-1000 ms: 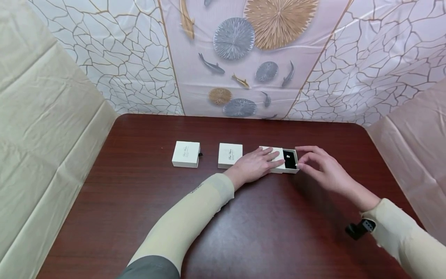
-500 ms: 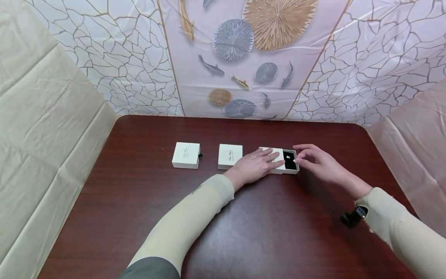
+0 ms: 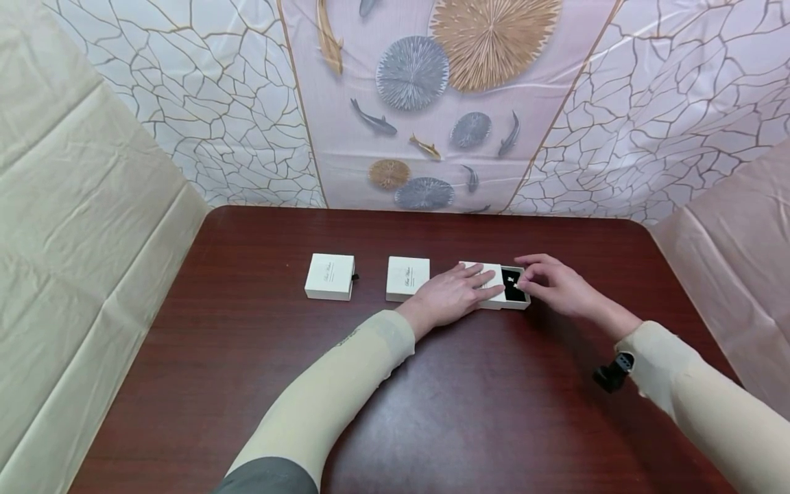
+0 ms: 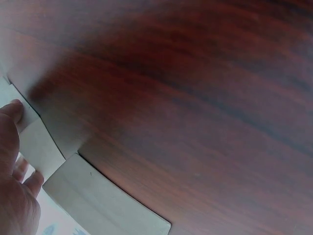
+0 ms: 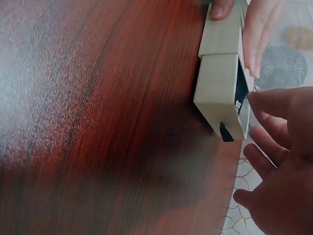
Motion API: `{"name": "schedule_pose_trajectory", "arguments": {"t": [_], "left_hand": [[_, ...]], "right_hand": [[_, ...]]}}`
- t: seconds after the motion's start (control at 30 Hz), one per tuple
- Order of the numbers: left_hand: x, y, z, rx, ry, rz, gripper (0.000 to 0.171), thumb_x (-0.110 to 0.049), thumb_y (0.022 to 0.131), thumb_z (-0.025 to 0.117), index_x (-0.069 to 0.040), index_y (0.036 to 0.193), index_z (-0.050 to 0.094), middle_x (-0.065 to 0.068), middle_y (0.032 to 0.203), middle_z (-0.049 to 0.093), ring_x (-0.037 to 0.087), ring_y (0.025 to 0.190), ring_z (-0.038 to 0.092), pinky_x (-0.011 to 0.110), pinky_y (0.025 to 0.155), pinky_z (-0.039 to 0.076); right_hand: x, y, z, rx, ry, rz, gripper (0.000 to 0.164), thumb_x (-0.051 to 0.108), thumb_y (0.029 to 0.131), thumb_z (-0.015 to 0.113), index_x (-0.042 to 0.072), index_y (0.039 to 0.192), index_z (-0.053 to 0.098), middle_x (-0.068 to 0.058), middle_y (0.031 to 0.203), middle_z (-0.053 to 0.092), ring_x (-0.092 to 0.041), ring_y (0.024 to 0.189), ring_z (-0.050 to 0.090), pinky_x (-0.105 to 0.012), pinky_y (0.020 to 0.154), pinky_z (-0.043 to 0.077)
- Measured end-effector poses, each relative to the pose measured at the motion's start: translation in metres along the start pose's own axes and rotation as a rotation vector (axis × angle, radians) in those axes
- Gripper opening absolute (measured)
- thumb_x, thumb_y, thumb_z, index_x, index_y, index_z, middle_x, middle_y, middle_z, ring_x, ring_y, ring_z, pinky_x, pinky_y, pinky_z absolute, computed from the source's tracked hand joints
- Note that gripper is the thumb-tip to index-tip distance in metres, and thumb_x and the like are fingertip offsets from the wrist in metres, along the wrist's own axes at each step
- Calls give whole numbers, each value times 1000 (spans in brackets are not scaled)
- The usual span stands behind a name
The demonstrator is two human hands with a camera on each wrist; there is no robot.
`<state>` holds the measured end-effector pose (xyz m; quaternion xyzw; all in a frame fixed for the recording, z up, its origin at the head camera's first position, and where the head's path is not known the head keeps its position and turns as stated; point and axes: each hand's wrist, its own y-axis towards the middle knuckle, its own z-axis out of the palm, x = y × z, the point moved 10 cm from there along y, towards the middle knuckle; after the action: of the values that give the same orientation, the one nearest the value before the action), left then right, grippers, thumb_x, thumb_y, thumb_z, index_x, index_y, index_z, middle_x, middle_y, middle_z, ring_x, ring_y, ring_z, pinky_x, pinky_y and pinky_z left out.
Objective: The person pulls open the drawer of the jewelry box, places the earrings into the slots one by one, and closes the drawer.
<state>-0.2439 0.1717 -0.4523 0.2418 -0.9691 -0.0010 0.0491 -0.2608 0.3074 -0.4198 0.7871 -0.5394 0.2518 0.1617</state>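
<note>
Left hand [image 3: 453,293] lies flat, fingers straight, pinning the box sleeve [image 3: 487,273] while right hand [image 3: 555,285] pinches a small white piece [image 3: 511,280] in the pulled-out drawer [image 3: 513,287].

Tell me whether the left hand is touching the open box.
Touching. The head view shows the left hand lying flat on the open box; the right wrist view shows its fingers on the sleeve.

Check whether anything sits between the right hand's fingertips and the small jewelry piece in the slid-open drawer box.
Nothing visible does. The right hand reaches over the open drawer box, fingertips at the small jewelry piece on the black insert. The left hand rests on the sleeve, clear of the opening.
</note>
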Motion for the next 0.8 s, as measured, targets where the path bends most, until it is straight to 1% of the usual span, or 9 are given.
{"name": "schedule_pose_trajectory", "arguments": {"t": [0.2,0.37,0.6,0.8], "left_hand": [[1,0,1,0,-15,-4,53,-31,115,49,-33,167,39,3,172,37,25,161,31,44,129,32],[0,1,2,-7,-13,-1,53,-32,115,49,-33,167,39,3,172,38,25,161,31,44,129,33],[0,1,1,-19,-19,3,52,-32,115,50,-32,166,41,4,172,38,25,160,32,44,128,33],[0,0,1,-20,-16,6,52,-31,115,51,-32,166,41,4,171,39,25,160,33,44,128,34]], "right_hand": [[3,3,3,18,-36,-19,9,10,104,71,8,96,74,-26,151,54,-50,142,44,-67,109,39],[4,4,6,40,-47,-28,10,10,104,71,9,94,73,-27,151,53,-52,142,42,-70,111,37],[5,6,10,54,-63,-65,13,5,103,70,11,91,73,-29,150,54,-53,141,43,-69,111,36],[7,8,12,64,-75,-94,15,2,102,69,11,91,72,-29,148,55,-51,138,47,-65,108,39]]}}
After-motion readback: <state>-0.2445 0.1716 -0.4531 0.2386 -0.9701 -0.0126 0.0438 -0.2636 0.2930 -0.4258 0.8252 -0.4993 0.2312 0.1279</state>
